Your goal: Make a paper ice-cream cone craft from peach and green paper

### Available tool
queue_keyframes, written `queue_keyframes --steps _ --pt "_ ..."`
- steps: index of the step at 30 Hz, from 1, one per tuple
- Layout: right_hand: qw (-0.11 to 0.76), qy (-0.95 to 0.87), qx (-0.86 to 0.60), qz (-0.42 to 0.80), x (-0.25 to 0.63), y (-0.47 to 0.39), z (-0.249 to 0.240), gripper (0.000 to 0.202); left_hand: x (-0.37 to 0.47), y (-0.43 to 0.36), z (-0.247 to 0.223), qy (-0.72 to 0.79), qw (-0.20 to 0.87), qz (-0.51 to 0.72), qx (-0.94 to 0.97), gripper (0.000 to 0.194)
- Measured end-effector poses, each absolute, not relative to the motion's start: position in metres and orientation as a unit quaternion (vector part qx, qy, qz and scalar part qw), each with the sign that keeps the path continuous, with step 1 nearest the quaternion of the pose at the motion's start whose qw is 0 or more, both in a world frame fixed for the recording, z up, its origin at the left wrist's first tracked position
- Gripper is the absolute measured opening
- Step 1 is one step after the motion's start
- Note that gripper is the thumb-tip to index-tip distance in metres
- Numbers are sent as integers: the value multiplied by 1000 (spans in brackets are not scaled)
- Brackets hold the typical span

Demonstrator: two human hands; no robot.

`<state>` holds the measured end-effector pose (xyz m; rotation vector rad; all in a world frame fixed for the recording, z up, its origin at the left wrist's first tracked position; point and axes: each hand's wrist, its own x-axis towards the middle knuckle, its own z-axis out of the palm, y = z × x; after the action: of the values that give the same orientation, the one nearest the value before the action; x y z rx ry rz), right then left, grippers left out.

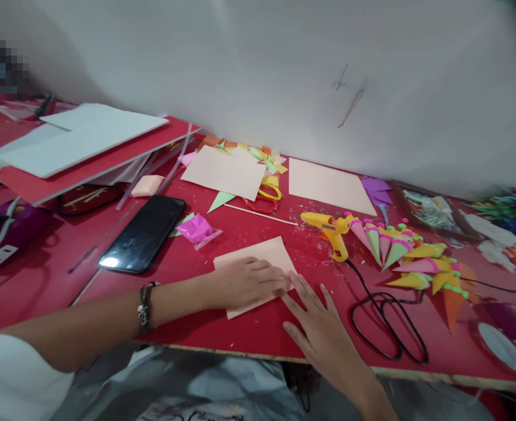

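Note:
A pale peach paper sheet (273, 251) lies on the red table (258, 339) in front of me. Across it rests my left hand (251, 282), palm down and fairly flat, hiding the sheet's middle. My right hand (317, 321) has its fingers spread, with the fingertips touching the sheet's right edge beside my left fingertips. Beyond the sheet is a yellow glue gun (334, 231), its black cord looping to the right. A black phone (144, 234) and a pink clay packet (196, 229) are to the left.
Two more peach sheets, left (225, 169) and right (332, 184), lie near the wall. Yellow-handled scissors (270, 190) are partly covered. Small coloured paper cones (415, 266) cluster at right. A white board (91, 137) sits at back left.

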<state>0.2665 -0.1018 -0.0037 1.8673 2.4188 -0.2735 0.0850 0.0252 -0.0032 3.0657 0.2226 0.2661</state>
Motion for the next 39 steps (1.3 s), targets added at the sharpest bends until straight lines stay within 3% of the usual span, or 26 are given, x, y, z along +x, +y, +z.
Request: queue_keyframes --steps 5,14,19,23,28,34,39 --pt "36 789 607 -90 267 -102 -2 48 69 13 -8 52 83 74 992 40" --pt "21 791 601 -108 267 -101 1 52 37 7 8 88 162 27 983 37" --pt "-2 788 604 -120 270 -99 5 48 24 13 2 311 186 98 927 67" --pt "-91 747 647 -121 268 -88 2 41 25 9 -5 411 153 130 889 81" --pt "-189 692 688 -109 261 -70 -9 68 31 4 -8 421 172 135 880 76" --pt "-243 661 695 -146 258 -64 -10 61 32 2 -9 427 247 137 859 70" --pt "-323 595 695 -240 260 -69 -14 58 34 1 -4 403 369 217 809 51"
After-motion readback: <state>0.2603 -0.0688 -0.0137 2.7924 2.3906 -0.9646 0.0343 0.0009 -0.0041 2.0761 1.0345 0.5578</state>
